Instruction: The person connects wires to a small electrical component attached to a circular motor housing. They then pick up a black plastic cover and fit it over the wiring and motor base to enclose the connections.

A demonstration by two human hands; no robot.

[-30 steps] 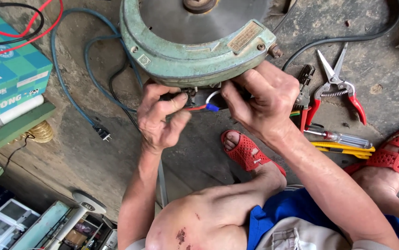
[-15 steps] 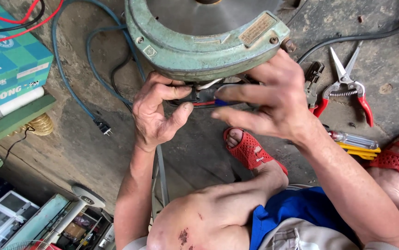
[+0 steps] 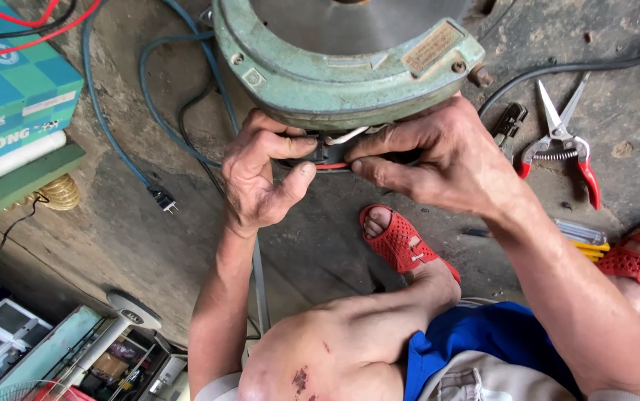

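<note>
My left hand (image 3: pixel 260 178) and right hand (image 3: pixel 439 160) each pinch the wires (image 3: pixel 332 156) in a closed grip, tight under the green motor housing's (image 3: pixel 350 82) lower edge. Bare concrete floor (image 3: pixel 149 245) lies open below my grip; red-handled snips (image 3: pixel 563 141) lie right of it.

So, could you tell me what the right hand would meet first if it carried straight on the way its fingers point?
Probably the left hand: the right hand points leftward along the wires straight at its fingertips.

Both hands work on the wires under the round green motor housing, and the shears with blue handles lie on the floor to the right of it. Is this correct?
Not quite. The head view shows the shears have red handles, not blue. The rest holds: the left hand and the right hand both work on the wires under the round green motor housing, and the shears lie on the floor to its right.
</note>
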